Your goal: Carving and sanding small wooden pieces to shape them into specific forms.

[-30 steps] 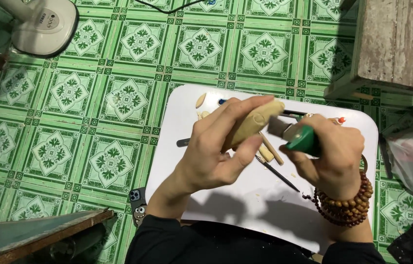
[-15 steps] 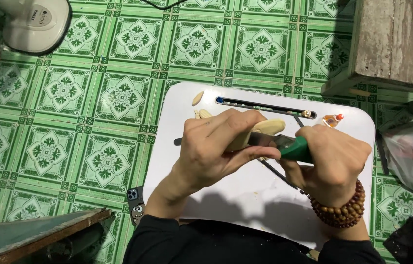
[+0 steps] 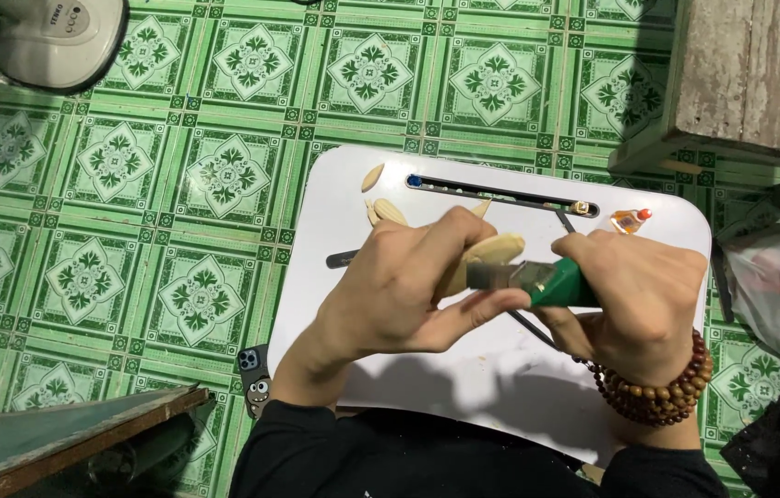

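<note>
Over white counter (image 3: 500, 387): left hand (image 3: 399, 286) gripping pale wooden piece (image 3: 491, 251) steady, right hand (image 3: 639, 295) clamping green-handled knife (image 3: 537, 279) for carving.

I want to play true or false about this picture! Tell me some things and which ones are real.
1. The left hand holds a pale wooden piece. True.
2. The right hand grips a red-handled tool. False: the tool has a green handle.
3. The white tray sits over a green patterned floor. True.
4. The right wrist is bare. False: it wears a brown bead bracelet.
5. Small pale wooden pieces lie on the tray. True.
</note>
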